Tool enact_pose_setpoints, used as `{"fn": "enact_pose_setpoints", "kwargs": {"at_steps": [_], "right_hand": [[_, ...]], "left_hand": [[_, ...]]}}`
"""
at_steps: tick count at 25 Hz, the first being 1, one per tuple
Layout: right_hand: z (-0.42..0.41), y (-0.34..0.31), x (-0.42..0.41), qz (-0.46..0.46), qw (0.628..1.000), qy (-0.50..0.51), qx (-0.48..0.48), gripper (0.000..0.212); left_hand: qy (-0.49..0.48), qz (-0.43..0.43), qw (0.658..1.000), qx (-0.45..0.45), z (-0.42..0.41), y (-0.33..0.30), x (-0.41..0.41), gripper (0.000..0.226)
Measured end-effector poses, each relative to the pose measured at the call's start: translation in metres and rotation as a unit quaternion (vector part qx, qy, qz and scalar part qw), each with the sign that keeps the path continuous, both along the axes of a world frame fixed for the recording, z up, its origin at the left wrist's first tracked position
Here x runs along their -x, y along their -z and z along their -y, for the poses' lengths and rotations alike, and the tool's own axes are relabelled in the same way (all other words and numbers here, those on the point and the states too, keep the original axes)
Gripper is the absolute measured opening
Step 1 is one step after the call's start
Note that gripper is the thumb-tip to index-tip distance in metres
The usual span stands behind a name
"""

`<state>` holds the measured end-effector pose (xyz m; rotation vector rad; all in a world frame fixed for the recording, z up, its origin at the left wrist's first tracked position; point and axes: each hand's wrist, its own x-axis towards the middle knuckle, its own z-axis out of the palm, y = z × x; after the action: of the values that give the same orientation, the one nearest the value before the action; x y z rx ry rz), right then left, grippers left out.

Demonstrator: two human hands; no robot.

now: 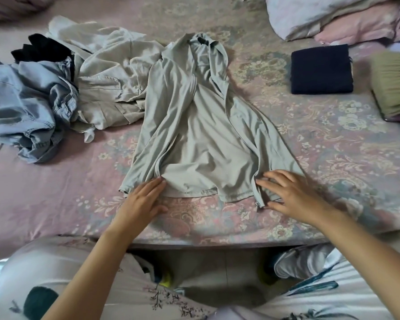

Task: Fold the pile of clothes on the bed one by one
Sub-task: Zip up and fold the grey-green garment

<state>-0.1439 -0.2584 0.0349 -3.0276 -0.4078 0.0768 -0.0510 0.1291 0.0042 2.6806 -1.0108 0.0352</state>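
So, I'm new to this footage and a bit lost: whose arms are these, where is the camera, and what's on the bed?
There is no machine here. A person wears a camera on their head, so you look down at their own arms. The left hand and right hand lie flat on the hem of a grey hooded top, spread on the flowered bedsheet; neither grips anything. To the left waits an unfolded pile. To the right lies a folded dark garment, beside a brush.

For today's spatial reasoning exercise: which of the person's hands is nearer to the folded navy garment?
Right. The right hand rests on the grey top's hem, below the navy garment on that side. The left hand lies at the hem's opposite corner, farther away.
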Motion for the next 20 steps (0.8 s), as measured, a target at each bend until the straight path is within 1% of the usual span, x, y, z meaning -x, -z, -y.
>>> {"fn": "enact_pose_setpoints", "kwargs": {"at_steps": [2,3,4,5,7,8,9,10,11,12,13,14,15,16,17,18,19,20], "right_hand": [[-0.003,-0.001,-0.001,0.021,0.999,-0.024,0.019,0.080],[-0.006,-0.002,-0.002,0.044,0.998,-0.044,0.019,0.075],[-0.008,-0.002,-0.003,0.074,0.995,-0.068,0.012,0.066],[-0.010,-0.004,-0.003,0.107,0.990,-0.090,-0.003,0.055],[-0.019,-0.011,-0.004,0.177,0.976,-0.110,-0.060,0.026],[-0.025,-0.014,-0.005,0.210,0.968,-0.095,-0.103,0.016],[-0.032,-0.017,-0.005,0.239,0.957,-0.071,-0.148,0.019],[-0.040,-0.022,-0.004,0.260,0.948,-0.053,-0.177,0.024],[-0.047,-0.022,-0.001,0.273,0.943,-0.047,-0.183,0.025],[-0.052,-0.018,0.002,0.275,0.943,-0.050,-0.181,0.023],[-0.056,-0.014,0.005,0.270,0.944,-0.051,-0.180,0.021],[-0.059,-0.011,0.008,0.267,0.944,-0.047,-0.188,0.019],[-0.061,-0.009,0.009,0.266,0.942,-0.036,-0.204,0.020],[-0.062,-0.007,0.011,0.268,0.938,-0.027,-0.220,0.021],[-0.063,-0.007,0.013,0.273,0.934,-0.023,-0.229,0.021],[-0.064,-0.006,0.015,0.269,0.934,-0.023,-0.235,0.020],[-0.065,-0.006,0.018,0.258,0.936,-0.024,-0.238,0.018],[-0.063,-0.005,0.020,0.248,0.940,-0.023,-0.234,0.016]], "left_hand": [[-0.050,-0.009,0.997,0.055,-0.002,0.002,-0.001,0.050],[-0.078,-0.013,0.994,0.078,-0.001,-0.001,-0.001,0.041],[-0.090,0.002,0.991,0.099,0.000,-0.006,0.000,0.029],[-0.089,0.042,0.989,0.114,0.001,-0.010,0.001,0.018],[-0.067,0.153,0.978,0.122,0.015,-0.025,0.010,0.019],[-0.055,0.178,0.974,0.132,0.028,-0.035,0.017,0.019],[-0.036,0.181,0.972,0.143,0.044,-0.042,0.024,0.018],[-0.010,0.164,0.976,0.143,0.059,-0.044,0.032,0.020],[0.009,0.129,0.983,0.130,0.073,-0.045,0.039,0.025],[0.015,0.061,0.991,0.122,0.086,-0.042,0.047,0.034],[-0.006,-0.033,0.990,0.140,0.098,-0.042,0.054,0.044],[-0.061,-0.153,0.969,0.184,0.110,-0.043,0.057,0.051],[-0.135,-0.289,0.916,0.243,0.123,-0.048,0.057,0.054],[-0.200,-0.438,0.821,0.306,0.135,-0.054,0.059,0.054],[-0.237,-0.561,0.706,0.361,0.147,-0.059,0.061,0.050],[-0.246,-0.637,0.608,0.406,0.156,-0.062,0.061,0.045],[-0.240,-0.672,0.549,0.434,0.161,-0.062,0.061,0.036],[-0.229,-0.685,0.522,0.454,0.164,-0.060,0.060,0.027]]}}
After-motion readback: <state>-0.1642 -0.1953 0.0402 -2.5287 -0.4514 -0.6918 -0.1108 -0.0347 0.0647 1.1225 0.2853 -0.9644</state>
